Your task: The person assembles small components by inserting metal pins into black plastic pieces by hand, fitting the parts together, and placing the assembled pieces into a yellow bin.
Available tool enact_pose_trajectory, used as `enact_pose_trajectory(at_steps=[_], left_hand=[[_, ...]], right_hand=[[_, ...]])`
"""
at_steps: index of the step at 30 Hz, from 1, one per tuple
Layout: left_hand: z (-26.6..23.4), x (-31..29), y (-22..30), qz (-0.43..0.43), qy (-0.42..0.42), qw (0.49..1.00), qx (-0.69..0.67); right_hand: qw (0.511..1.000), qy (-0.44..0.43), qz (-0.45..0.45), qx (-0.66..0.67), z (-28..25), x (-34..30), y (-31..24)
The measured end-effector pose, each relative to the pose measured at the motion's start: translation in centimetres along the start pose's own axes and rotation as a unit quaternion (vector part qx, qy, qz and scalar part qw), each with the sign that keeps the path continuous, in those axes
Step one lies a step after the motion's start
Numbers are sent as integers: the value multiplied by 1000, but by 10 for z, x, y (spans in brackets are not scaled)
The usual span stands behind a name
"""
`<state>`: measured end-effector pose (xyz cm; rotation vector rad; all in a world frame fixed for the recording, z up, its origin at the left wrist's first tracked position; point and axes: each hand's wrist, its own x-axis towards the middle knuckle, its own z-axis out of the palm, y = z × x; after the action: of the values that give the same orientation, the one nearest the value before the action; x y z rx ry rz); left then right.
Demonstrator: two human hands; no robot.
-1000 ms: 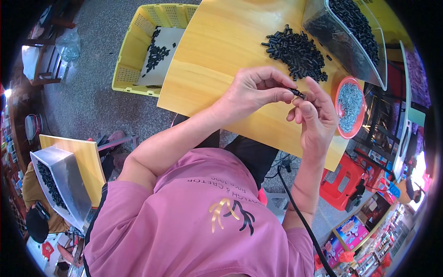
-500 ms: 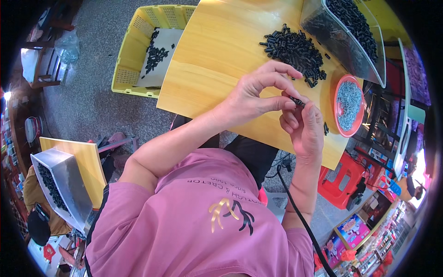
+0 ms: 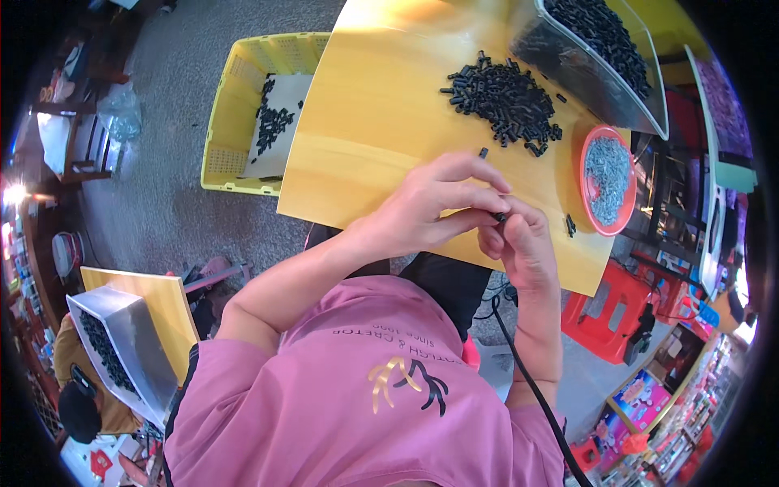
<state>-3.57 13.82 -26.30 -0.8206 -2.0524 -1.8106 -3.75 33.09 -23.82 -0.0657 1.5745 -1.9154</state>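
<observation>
Over the near part of the yellow wooden table (image 3: 357, 146), my two hands meet around a small black cylindrical part (image 3: 499, 217). Thumb and index finger of my left hand (image 3: 430, 199) pinch it from the left. My right hand (image 3: 527, 247) grips it from the other side with curled fingers, which cover most of it. A loose black piece (image 3: 484, 152) lies just beyond my left fingers. To the right of my right hand are more black pieces (image 3: 570, 226). Farther off is a heap of similar black parts (image 3: 507, 101).
A red bowl (image 3: 630, 207) of small silvery metal pieces stands at the table's right edge. Behind it, a clear bin (image 3: 568, 73) holds many black parts. A yellow crate (image 3: 215, 154) sits left on the floor, a red stool (image 3: 604, 312) at right. A black cable (image 3: 523, 357) hangs beside my right arm.
The whole view has shifted slightly. My hands have drawn a little closer together and nearer to my body, fingers closing around the black part. A loose black piece beyond my left hand has come into sight.
</observation>
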Motion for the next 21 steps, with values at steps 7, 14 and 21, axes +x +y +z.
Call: enact_pose_trajectory(at_steps=[7,14,21], left_hand=[[3,-2,18,-32,0,999,-29],[8,-5,21,-33,9,999,1],[12,-6,23,-38,29,999,-12]], right_hand=[[999,3,-18,51,2,-4,0],[994,-4,-104,14,8,-7,8],[996,20,-77,51,13,-13,13]])
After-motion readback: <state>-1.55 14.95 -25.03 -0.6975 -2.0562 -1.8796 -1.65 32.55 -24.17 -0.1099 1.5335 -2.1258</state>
